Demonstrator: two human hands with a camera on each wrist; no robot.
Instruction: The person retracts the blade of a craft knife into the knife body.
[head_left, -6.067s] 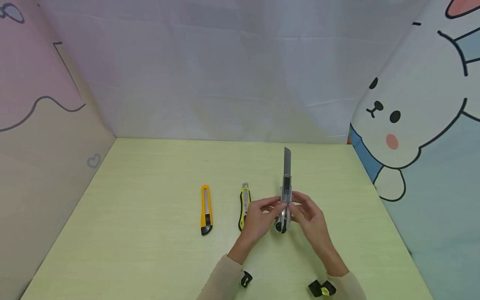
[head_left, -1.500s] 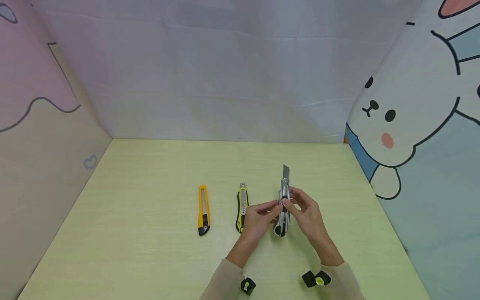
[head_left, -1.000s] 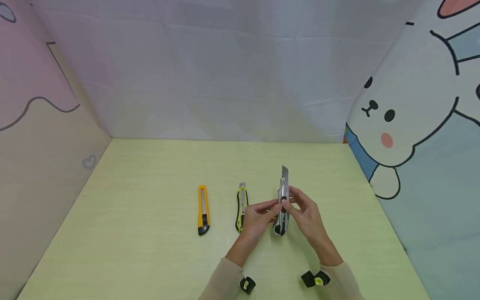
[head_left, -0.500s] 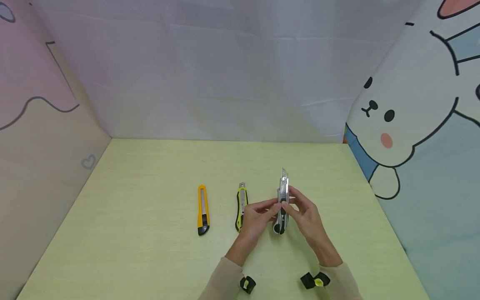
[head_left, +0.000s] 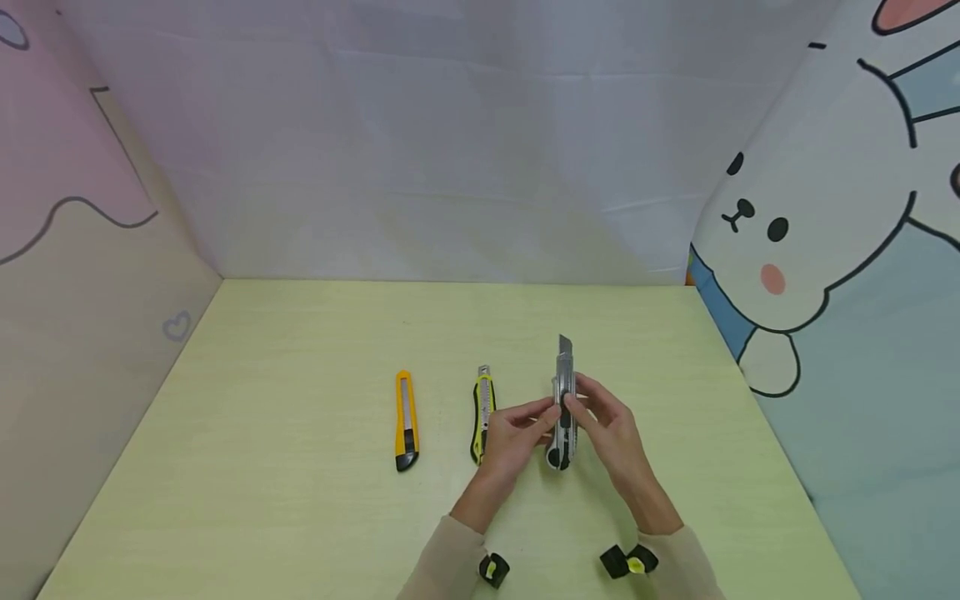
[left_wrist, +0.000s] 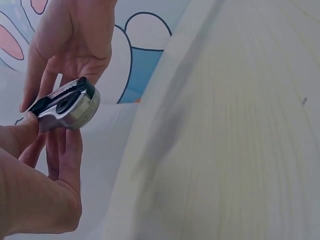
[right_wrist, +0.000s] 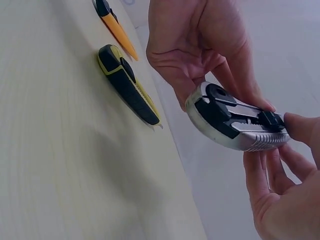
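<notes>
A silver box cutter with black parts [head_left: 564, 375] is held upright, slightly tilted, above the table, a short length of blade showing at its top. My left hand [head_left: 512, 440] pinches its left side between thumb and fingers. On the other side, my right hand [head_left: 617, 437] grips it, the thumb lying on the black slider [right_wrist: 270, 120] along the front. In the left wrist view the rounded butt of the box cutter [left_wrist: 80, 107] faces the camera. Just left of my hands lies a yellow-green and black box cutter [head_left: 483, 408], its lower part partly covered by my left hand.
An orange box cutter with a black end [head_left: 407, 421] lies farther left on the pale wooden table [head_left: 262, 467]. A whitish cloth wall [head_left: 450, 167] stands behind the table, with cartoon-printed panels [head_left: 840, 333] on both sides.
Several seconds ago a long blade stood out of the silver box cutter; now only a short piece shows. The right thumb has shifted slightly along it. The other two box cutters lie as before.
</notes>
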